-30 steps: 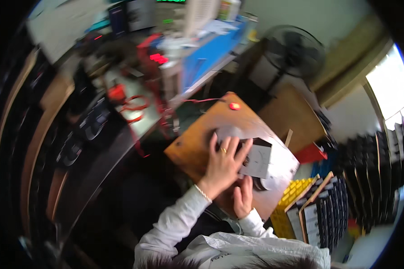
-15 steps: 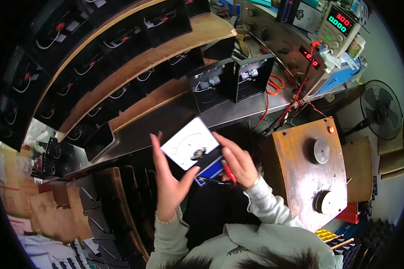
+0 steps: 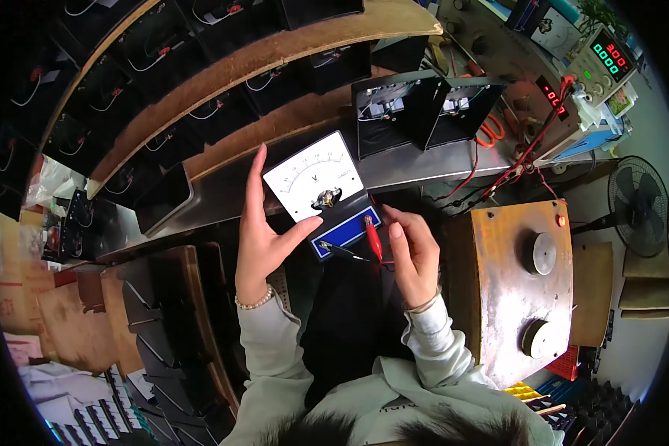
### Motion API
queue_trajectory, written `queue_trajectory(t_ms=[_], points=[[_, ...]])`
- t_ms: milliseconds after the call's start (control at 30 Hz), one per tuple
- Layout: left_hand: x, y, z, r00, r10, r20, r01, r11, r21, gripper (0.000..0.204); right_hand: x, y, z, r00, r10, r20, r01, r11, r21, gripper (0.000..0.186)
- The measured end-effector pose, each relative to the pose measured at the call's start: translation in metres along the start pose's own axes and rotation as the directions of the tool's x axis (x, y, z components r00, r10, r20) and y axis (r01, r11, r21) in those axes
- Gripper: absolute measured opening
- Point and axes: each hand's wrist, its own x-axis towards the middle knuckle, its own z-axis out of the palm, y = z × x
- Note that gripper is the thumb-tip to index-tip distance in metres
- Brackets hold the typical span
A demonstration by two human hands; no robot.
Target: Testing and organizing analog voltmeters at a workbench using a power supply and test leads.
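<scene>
A square analog panel meter [image 3: 312,172] with a white dial face and a blue lower strip is held tilted before me. My left hand [image 3: 264,241] grips its left side, thumb on the lower edge and fingers stretched up beside the dial. A red crocodile clip [image 3: 373,236] is on the right part of the blue strip. A dark clip [image 3: 338,249] with a dark lead is at the strip's left part. My right hand [image 3: 418,256] is beside the meter's lower right corner, fingers bent with a gap between thumb and index finger; whether its fingertips touch the meter is unclear.
Wooden shelves [image 3: 238,56] with black open cases stand at the left and back. Two black housings [image 3: 394,115] sit on the metal bench. At the right are a wooden box [image 3: 498,290] with two round metal knobs, a power supply [image 3: 602,65], red leads [image 3: 524,152] and a fan [image 3: 638,204].
The meter has tilted so its dial faces me more fully, and the red clip now shows clear of my right hand. My right hand has drawn back from the dial's edge. The view has shifted.
</scene>
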Motion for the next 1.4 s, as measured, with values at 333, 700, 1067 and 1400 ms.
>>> queue_trajectory(t_ms=[333,700,1067,1400], points=[[-0.012,0.020,0.013,0.999,0.008,-0.041,-0.005,0.997,0.077,0.113,0.002,-0.028,0.022,0.943,-0.302,0.139,0.332,0.883,-0.332,0.118],[-0.031,0.037,0.091,0.949,0.312,0.037,-0.292,0.832,0.472,0.078,-0.125,0.024,-0.208,0.887,-0.178,-0.426,-0.321,0.426,-0.846,0.115],[0.022,0.015,0.125,0.998,-0.003,-0.058,0.025,0.926,0.377,0.078,-0.215,0.061,-0.335,0.523,-0.218,-0.824,-0.829,0.092,-0.551,0.121],[-0.035,0.012,0.076,0.941,0.171,-0.292,-0.086,0.955,0.283,0.047,-0.114,0.036,-0.191,0.810,-0.155,-0.566,-0.366,0.620,-0.694,0.119]])
